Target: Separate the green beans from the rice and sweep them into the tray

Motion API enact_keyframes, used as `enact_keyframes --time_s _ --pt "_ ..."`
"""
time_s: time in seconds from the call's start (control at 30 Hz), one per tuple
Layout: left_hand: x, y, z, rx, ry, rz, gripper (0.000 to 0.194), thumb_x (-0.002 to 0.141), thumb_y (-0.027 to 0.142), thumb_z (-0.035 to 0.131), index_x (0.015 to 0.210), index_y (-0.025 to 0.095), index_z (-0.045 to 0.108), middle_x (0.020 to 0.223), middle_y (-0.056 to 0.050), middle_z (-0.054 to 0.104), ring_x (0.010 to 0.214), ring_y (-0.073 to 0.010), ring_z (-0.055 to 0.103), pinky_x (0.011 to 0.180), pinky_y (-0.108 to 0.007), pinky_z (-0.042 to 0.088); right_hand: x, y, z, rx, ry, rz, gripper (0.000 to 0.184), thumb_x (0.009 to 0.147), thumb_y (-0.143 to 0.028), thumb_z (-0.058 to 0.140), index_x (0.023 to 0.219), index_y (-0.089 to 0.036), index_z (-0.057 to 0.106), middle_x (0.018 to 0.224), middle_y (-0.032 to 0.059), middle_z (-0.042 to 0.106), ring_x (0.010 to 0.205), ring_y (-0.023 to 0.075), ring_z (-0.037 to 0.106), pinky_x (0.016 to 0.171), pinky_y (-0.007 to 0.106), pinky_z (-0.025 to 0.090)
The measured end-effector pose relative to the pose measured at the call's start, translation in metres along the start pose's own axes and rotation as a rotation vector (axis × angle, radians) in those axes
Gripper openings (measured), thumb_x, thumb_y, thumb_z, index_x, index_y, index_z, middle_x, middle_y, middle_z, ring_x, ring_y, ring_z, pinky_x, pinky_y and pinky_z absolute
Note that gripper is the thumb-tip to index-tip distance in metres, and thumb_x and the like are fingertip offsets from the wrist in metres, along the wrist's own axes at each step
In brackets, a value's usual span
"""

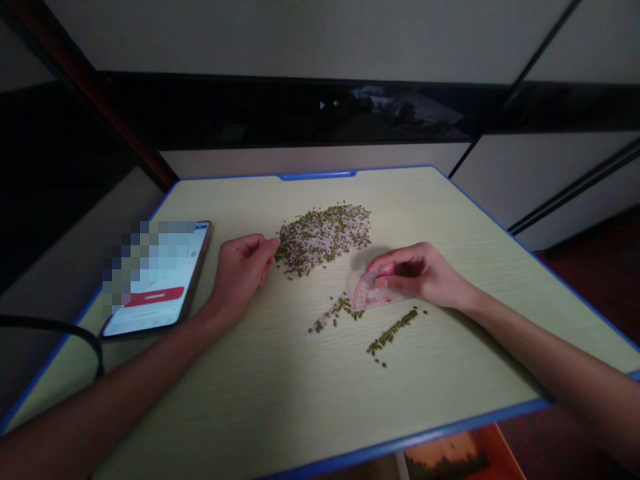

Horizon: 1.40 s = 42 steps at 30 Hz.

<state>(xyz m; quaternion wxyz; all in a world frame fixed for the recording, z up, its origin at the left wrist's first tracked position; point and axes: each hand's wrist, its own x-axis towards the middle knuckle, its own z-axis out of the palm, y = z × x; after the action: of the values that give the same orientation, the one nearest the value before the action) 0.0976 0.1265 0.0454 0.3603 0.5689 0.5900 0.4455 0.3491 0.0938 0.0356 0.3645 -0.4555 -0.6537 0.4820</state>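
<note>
A pile of small green beans mixed with whitish grains (325,237) lies on the table, toward its far side. My left hand (245,267) is closed at the pile's left edge, thumb against the curled fingers; whatever may be in them is hidden. Between the thumb and fingers of my right hand (420,273) is a clear pink protractor (369,293), its curved edge at the table near some beans. A short loose line of beans with some pale grains (330,315) runs left of the protractor. Nearer to me lies a denser row of green beans (393,332).
A phone (165,287) with a lit screen, partly blurred out, leans at the left side of the pale table (290,400), near a black cable (55,325). Blue trim edges the table. Behind it stand light panels with a dark glossy band (280,110). An orange picture shows below the front edge.
</note>
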Motion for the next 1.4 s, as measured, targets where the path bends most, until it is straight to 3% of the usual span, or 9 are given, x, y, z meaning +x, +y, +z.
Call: enact_keyframes --time_s 0.37,0.67,1.03,1.23,1.4 --pt "-0.002 0.005 -0.001 0.049 0.018 -0.007 0.033 0.073 0.020 0.053 0.042 0.018 0.042 0.031 0.006 0.036 0.034 -0.0064 0.032 0.039 -0.020 0.025 -0.002 -0.002 0.004 0.029 -0.031 0.022 0.014 0.064 -0.018 0.071 0.076 -0.011 0.072 0.060 0.0016 0.062 0.048 0.0070 0.048 0.044 0.019 0.035" --pt "-0.001 0.002 -0.002 0.022 -0.001 -0.010 0.031 0.072 0.023 0.054 0.043 0.019 0.043 0.032 0.006 0.035 0.034 -0.0074 0.031 0.039 -0.021 0.024 -0.004 -0.005 0.006 0.035 0.037 0.075 0.014 0.062 -0.016 0.071 0.075 -0.012 0.073 0.060 0.0021 0.064 0.050 0.0091 0.051 0.046 0.021 0.038" --pt "-0.001 0.002 -0.001 0.013 -0.012 -0.016 0.031 0.072 0.021 0.055 0.044 0.019 0.043 0.032 0.006 0.036 0.034 -0.0065 0.031 0.039 -0.021 0.024 -0.003 -0.006 0.006 0.016 0.136 0.129 0.015 0.059 -0.018 0.071 0.073 -0.012 0.072 0.058 0.0008 0.062 0.047 0.0080 0.047 0.045 0.021 0.034" --pt "-0.001 0.001 -0.002 -0.001 -0.009 -0.014 0.032 0.073 0.021 0.054 0.043 0.019 0.044 0.033 0.006 0.036 0.034 -0.0066 0.031 0.040 -0.021 0.024 -0.004 -0.006 0.006 0.016 0.120 0.118 0.014 0.060 -0.019 0.071 0.073 -0.012 0.072 0.061 0.0019 0.064 0.048 0.0087 0.048 0.045 0.022 0.035" --pt "-0.001 0.003 -0.002 0.013 -0.004 -0.020 0.031 0.073 0.022 0.055 0.043 0.019 0.044 0.032 0.006 0.036 0.034 -0.0067 0.031 0.039 -0.021 0.023 -0.003 -0.009 0.009 0.018 0.120 0.150 0.015 0.059 -0.020 0.071 0.072 -0.012 0.071 0.053 -0.0011 0.056 0.044 0.0064 0.040 0.042 0.020 0.028"
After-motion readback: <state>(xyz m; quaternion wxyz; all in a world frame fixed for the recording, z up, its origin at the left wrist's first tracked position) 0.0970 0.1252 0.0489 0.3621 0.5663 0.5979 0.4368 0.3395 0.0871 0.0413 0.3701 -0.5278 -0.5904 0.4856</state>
